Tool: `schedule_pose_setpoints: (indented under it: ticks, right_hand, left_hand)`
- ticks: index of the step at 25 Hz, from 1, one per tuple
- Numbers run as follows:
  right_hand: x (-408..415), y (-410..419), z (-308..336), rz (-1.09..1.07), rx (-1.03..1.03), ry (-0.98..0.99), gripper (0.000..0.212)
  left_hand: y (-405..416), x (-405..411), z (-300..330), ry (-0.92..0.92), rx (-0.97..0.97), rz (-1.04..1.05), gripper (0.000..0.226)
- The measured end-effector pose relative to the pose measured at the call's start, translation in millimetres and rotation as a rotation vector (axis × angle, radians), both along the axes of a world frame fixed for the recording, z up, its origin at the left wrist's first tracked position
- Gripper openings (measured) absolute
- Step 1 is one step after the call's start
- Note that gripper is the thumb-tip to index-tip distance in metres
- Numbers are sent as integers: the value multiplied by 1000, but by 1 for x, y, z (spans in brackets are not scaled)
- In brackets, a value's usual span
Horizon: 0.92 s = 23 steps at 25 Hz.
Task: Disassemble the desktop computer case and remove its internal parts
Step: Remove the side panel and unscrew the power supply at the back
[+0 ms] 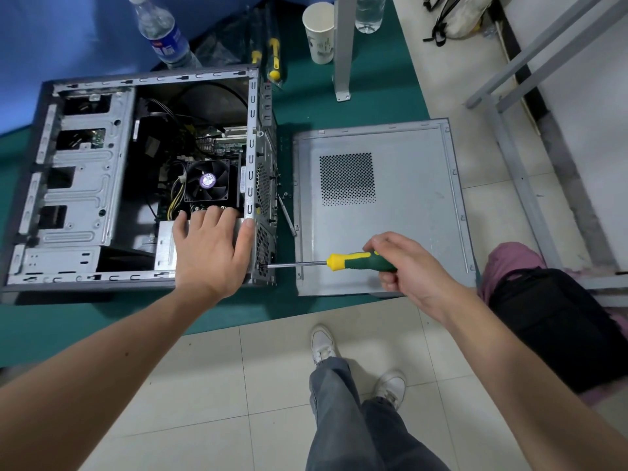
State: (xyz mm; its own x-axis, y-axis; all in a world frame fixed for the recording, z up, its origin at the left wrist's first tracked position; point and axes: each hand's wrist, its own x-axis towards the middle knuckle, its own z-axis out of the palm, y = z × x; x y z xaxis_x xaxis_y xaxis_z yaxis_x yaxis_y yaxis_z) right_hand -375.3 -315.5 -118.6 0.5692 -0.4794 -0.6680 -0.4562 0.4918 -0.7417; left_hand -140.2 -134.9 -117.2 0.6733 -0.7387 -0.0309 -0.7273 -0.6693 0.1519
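Note:
The open computer case (81, 185) lies on its side on the green table, showing a black fan (207, 181), cables and a silver power supply (165, 248) in its near corner. My left hand (210, 248) rests on the power supply, fingers spread and straight, thumb against the case's rear edge. My right hand (404, 266) grips a green and yellow screwdriver (356, 261). The screwdriver's tip touches the rear panel (263, 205) near its lower corner. The removed side panel (407, 205) lies flat to the right of the case.
Behind the case stand a water bottle (163, 32), a paper cup (319, 32), a second bottle (369, 11) and bagged screwdrivers (273, 57). A loose metal strip (287, 215) lies between case and panel. A black bag (557, 328) sits at right; my feet stand on tiled floor.

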Motion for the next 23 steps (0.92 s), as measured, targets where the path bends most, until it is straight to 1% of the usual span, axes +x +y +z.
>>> schedule_pose_setpoints:
  ticks: [1,2,3,4,5,6,7,8,9,10,11,12,13,14,15,16,17,18,20,22,23]
  right_hand:
    - [0,0,0,-46,42,-71,9]
    - [-3,0,-1,-83,99,-151,17]
    - [-6,-1,-1,-104,157,-208,29]
    - [-7,-2,0,-95,178,-226,32]
    - [-7,-2,0,-74,169,-193,26]
    - [-6,-1,1,-50,148,-134,15]
    - [-4,1,1,-21,102,-57,12]
    - [-2,2,1,-4,50,-4,16]
    - [-1,3,1,-21,23,-11,16]
    - [-1,2,2,-62,54,-67,14]
    - [-2,0,3,-96,106,-141,17]
    - [-4,-2,4,-113,155,-202,26]
    - [-6,-3,5,-91,175,-232,30]
    - [-7,-3,6,-70,170,-221,26]
    - [-6,-3,7,-57,165,-178,12]
    - [-4,-1,7,-59,153,-115,8]
    - [-3,0,7,-57,130,-64,17]
    - [-2,1,8,-56,107,-48,19]
    - [-2,0,8,-68,135,-122,8]
    - [-8,-4,8,-39,196,-204,33]
    - [-10,-4,8,-20,206,-215,38]
  left_hand:
    - [0,0,0,1,-1,0,42]
    - [0,0,0,1,0,0,42]
    - [0,0,0,0,-1,0,43]
    - [0,-1,0,0,-1,1,44]
    - [0,-1,0,2,-2,1,45]
    - [0,-1,0,3,-3,0,45]
    - [0,-1,0,3,-3,-1,45]
    - [0,-1,1,4,-4,-2,44]
    - [0,-1,1,6,-5,-3,45]
    - [1,-1,1,5,-6,-3,45]
    - [1,-1,1,3,-7,-5,45]
    - [0,-1,0,1,-9,-5,44]
    - [0,-1,0,0,-12,-4,43]
    - [0,-1,0,2,-15,-3,42]
    - [0,-1,-1,3,-17,-3,42]
    - [0,-1,-1,1,-19,-4,42]
    - [0,-1,-1,0,-19,-4,42]
    - [1,-1,-2,0,-19,-3,43]
    - [1,-1,-1,2,-24,-3,42]
    - [1,-1,-1,4,-27,-5,40]
    - [1,0,-1,4,-29,-7,39]
